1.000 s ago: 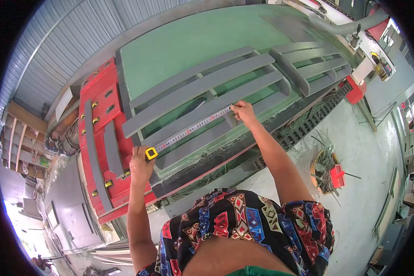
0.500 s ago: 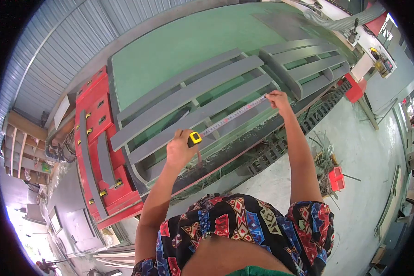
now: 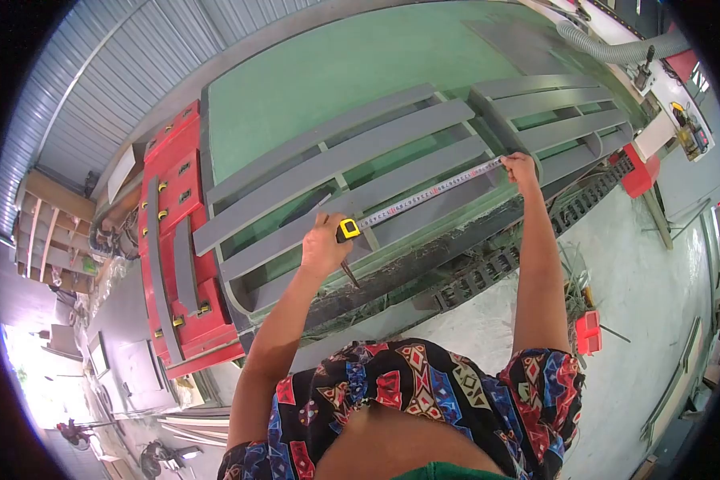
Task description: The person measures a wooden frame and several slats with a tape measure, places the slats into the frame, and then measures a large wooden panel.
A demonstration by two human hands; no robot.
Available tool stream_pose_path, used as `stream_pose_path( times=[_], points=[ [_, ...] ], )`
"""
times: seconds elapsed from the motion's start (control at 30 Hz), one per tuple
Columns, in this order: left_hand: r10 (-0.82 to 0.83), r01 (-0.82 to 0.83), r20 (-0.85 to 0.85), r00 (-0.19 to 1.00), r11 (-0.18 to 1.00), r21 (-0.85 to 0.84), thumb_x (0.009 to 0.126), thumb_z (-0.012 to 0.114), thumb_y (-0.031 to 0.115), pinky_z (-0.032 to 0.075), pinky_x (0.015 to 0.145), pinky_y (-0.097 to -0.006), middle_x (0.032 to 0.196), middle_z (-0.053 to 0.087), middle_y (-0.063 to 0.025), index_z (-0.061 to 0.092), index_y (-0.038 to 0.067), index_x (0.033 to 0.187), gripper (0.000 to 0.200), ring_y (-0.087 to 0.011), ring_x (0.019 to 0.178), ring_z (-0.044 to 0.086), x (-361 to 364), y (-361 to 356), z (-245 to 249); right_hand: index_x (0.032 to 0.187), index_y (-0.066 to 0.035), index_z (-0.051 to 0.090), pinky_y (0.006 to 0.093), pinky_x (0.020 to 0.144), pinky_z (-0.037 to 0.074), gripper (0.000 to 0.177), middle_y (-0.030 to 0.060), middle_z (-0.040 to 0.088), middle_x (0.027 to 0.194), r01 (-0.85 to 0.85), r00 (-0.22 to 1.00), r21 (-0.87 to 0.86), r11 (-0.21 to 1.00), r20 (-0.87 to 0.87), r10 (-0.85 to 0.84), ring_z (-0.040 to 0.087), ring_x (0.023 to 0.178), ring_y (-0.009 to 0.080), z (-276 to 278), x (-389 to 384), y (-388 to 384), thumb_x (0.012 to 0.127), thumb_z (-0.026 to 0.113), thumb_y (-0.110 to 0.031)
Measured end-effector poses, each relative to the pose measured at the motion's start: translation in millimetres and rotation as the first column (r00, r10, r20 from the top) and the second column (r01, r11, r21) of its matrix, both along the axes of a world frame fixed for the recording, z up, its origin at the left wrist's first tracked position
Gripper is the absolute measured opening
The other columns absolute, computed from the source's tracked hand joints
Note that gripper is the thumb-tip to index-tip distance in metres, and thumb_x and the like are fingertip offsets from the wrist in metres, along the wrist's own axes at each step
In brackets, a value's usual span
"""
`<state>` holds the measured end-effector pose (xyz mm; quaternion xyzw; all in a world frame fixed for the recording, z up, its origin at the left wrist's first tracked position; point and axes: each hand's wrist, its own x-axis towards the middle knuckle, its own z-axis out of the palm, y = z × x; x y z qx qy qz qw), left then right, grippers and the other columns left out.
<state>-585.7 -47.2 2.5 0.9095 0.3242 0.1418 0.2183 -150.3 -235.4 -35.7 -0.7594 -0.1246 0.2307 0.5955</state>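
Observation:
My left hand [image 3: 323,246] is closed around a yellow and black tape measure [image 3: 349,230]. From its case the white blade [image 3: 432,194] runs out to the upper right. The fingertips of my right hand [image 3: 520,169] pinch the blade's free end. Under the stretched blade lies a grey slatted panel frame [image 3: 400,142], with long curved slats joined by cross pieces. A thin dark strip [image 3: 350,274] hangs below my left hand; what it is I cannot make out. Close beyond my right hand sits a second, smaller grey slatted frame [image 3: 564,120].
Both frames rest on a large green machine bed [image 3: 296,88]. Red blocks [image 3: 172,240] with grey strips line its left side. A black cable chain [image 3: 480,276] runs along the near edge. A red bin [image 3: 589,332] stands on the floor at right.
My right hand has moved right and slightly up, so more blade is drawn out. My left hand has shifted slightly right and up with the case. The camera view has shifted a little.

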Motion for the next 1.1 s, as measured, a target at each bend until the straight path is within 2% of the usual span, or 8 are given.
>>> stream_pose_path(
  times=[0.17, 0.23, 0.33, 0.53, 0.67, 0.73, 0.93, 1.1],
  points=[
    [0.009, -0.009, -0.048, 0.999, 1.0, 0.011, 0.065, 0.065, 0.014, 0.048, 0.073, -0.0405, 0.097, 0.05, -0.012, 0.054, 0.012, 0.105, 0.042, -0.0325, 0.085, 0.057, 5, -3, 2, 0.072, 0.002, 0.057, 0.0299, 0.037, 0.026, 0.013, 0.0027, 0.044, 0.053, 0.013, 1.0, 0.026, 1.0, 0.023, -0.013, 0.035, 0.041, 0.0112, -4, 4, 12, 0.079, 0.063, -0.007],
    [0.007, -0.006, -0.041, 0.999, 1.0, 0.024, 0.065, 0.065, 0.015, 0.048, 0.073, -0.0407, 0.097, 0.05, -0.0121, 0.054, 0.012, 0.105, 0.042, -0.0326, 0.085, 0.057, 6, -1, 0, 0.072, -0.001, 0.056, 0.0289, 0.038, 0.03, 0.014, 0.0012, 0.046, 0.056, 0.037, 0.998, -0.08, 0.996, 0.045, -0.034, 0.038, 0.042, 0.0102, -6, 5, 17, 0.08, 0.064, -0.01],
    [0.013, -0.012, -0.038, 0.999, 1.0, 0.023, 0.065, 0.066, 0.015, 0.048, 0.073, -0.0409, 0.097, 0.05, -0.0123, 0.054, 0.013, 0.105, 0.041, -0.0327, 0.085, 0.057, 7, 1, -3, 0.071, -0.001, 0.056, 0.0287, 0.037, 0.029, 0.014, 0.0011, 0.045, 0.055, 0.036, 0.997, -0.119, 0.992, 0.076, -0.027, 0.037, 0.041, 0.0105, -15, 9, 22, 0.079, 0.064, -0.01],
    [0.038, -0.037, -0.054, 0.998, 0.999, 0.018, 0.064, 0.067, 0.015, 0.048, 0.072, -0.0412, 0.096, 0.05, -0.0125, 0.053, 0.013, 0.104, 0.042, -0.0329, 0.085, 0.057, 9, 4, -3, 0.072, -0.001, 0.056, 0.0286, 0.036, 0.027, 0.014, 0.0005, 0.042, 0.053, 0.038, 0.998, -0.059, 0.998, 0.056, -0.034, 0.037, 0.041, 0.0106, -27, 17, 29, 0.078, 0.065, -0.01],
    [0.041, -0.04, -0.06, 0.997, 0.999, 0.019, 0.064, 0.067, 0.014, 0.049, 0.073, -0.0408, 0.098, 0.05, -0.0125, 0.053, 0.012, 0.104, 0.043, -0.0324, 0.086, 0.057, 12, 7, -2, 0.072, 0.0, 0.056, 0.0288, 0.036, 0.027, 0.014, 0.0003, 0.041, 0.052, 0.057, 0.997, -0.122, 0.991, 0.061, -0.05, 0.036, 0.04, 0.0109, -28, 17, 31, 0.078, 0.065, -0.009],
    [0.037, -0.037, -0.055, 0.998, 0.999, 0.015, 0.064, 0.067, 0.014, 0.049, 0.073, -0.0406, 0.098, 0.05, -0.0123, 0.053, 0.012, 0.104, 0.043, -0.0322, 0.086, 0.057, 13, 7, -1, 0.072, 0.0, 0.056, 0.0292, 0.036, 0.026, 0.013, 0.0005, 0.04, 0.052, 0.075, 0.988, -0.153, 0.985, 0.145, -0.052, 0.034, 0.04, 0.0113, -29, 14, 31, 0.077, 0.065, -0.009],
    [0.034, -0.033, -0.061, 0.998, 0.999, 0.012, 0.064, 0.068, 0.014, 0.049, 0.074, -0.04, 0.1, 0.05, -0.0118, 0.053, 0.012, 0.105, 0.043, -0.0316, 0.087, 0.057, 14, 9, -1, 0.07, 0.0, 0.056, 0.0301, 0.036, 0.024, 0.014, 0.0009, 0.038, 0.05, 0.083, 0.996, -0.119, 0.989, 0.045, -0.079, 0.032, 0.04, 0.0113, -24, 10, 30, 0.077, 0.065, -0.009],
    [0.042, -0.04, -0.068, 0.997, 0.999, 0.028, 0.063, 0.068, 0.014, 0.049, 0.073, -0.0395, 0.099, 0.05, -0.0119, 0.053, 0.011, 0.105, 0.044, -0.0314, 0.086, 0.058, 14, 8, -1, 0.068, -0.001, 0.055, 0.0308, 0.036, 0.023, 0.016, 0.0013, 0.037, 0.05, 0.092, 0.995, -0.137, 0.986, 0.053, -0.085, 0.033, 0.04, 0.0116, -20, 6, 33, 0.078, 0.065, -0.009]
  ],
)
